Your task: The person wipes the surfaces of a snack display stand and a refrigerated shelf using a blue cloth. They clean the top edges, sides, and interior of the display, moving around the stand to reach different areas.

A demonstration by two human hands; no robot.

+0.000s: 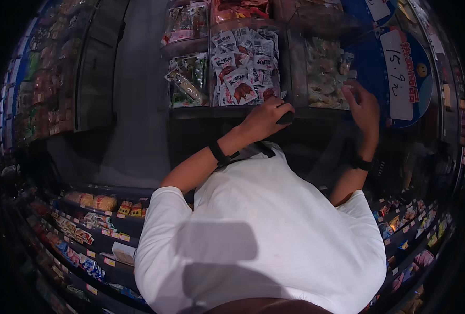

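Note:
My left hand point(270, 115) is closed around a small black object point(286, 117) at the front edge of the bins. Just beyond it, white printed snack packets point(238, 84) fill a clear-sided bin. Over the front of the bin on the right, my right hand point(360, 103) has its fingers bent at a small clear-wrapped item point(351, 74); whether they grip it, I cannot tell. Wrapped snacks point(323, 74) lie in that bin beside the hand. Both wrists wear black bands.
A round blue price sign point(407, 78) stands right of the bins. Left of the white packets is a bin of green packets point(187, 80). Another display point(52, 78) of packaged goods is at far left. Shelves of snacks point(105, 203) run behind me on both sides.

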